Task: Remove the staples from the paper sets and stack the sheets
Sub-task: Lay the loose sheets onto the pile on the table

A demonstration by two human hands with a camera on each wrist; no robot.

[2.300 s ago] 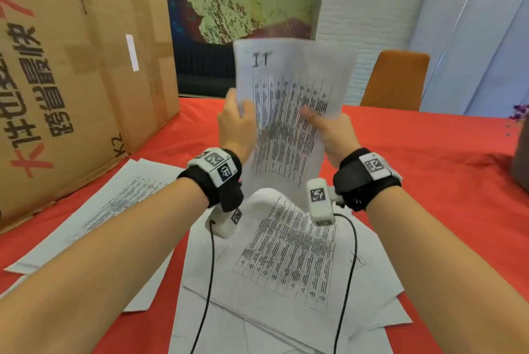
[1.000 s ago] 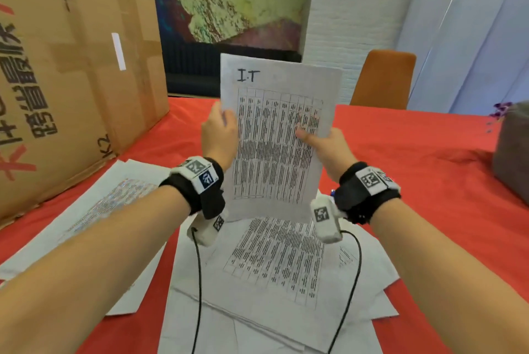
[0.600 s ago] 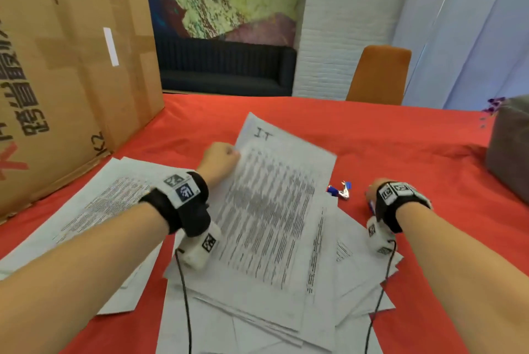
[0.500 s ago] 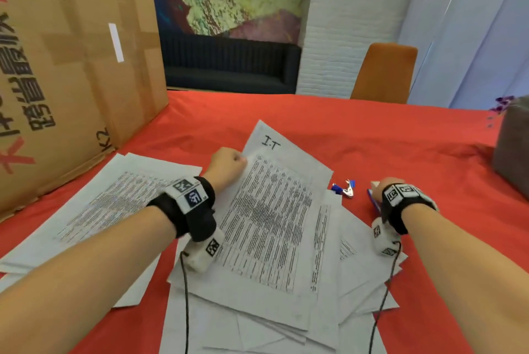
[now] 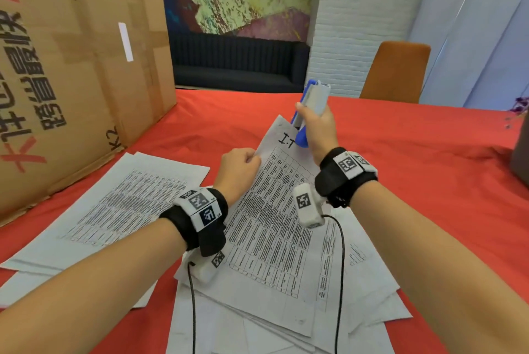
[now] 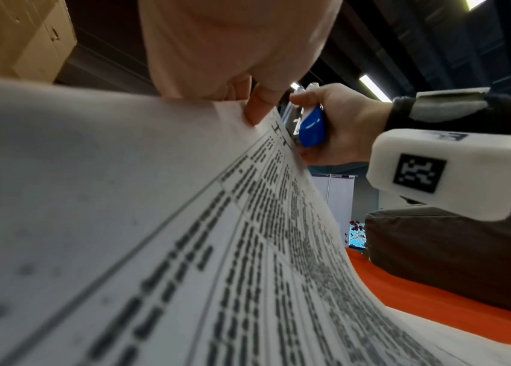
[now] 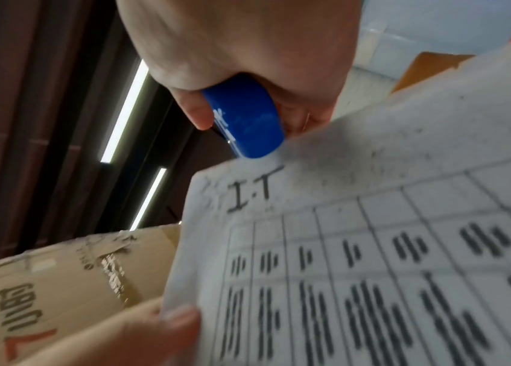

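A stapled paper set (image 5: 269,225) marked "I.T" lies on top of a pile of printed sheets, its far end lifted. My left hand (image 5: 253,157) pinches that set at its top left edge; the thumb (image 6: 257,109) lies on the sheet. In my right hand (image 5: 309,113) a blue and white staple tool (image 5: 302,136) stands upright, gripped in the fist. Its blue end (image 7: 244,118) is at the set's top edge (image 7: 279,178), just above the "I.T" mark. No staple can be made out.
Loose sheets (image 5: 286,333) spread under the set on the red tablecloth (image 5: 429,167). A second pile of sheets (image 5: 114,210) lies to the left, beside a big cardboard box (image 5: 71,67). An orange chair (image 5: 398,70) stands beyond the table; a dark grey thing (image 5: 521,153) sits at the right edge.
Both hands lowered the raised set onto the pile. My right hand reached right, took up the blue tool and brought it to the set's top edge. The left hand kept its pinch.
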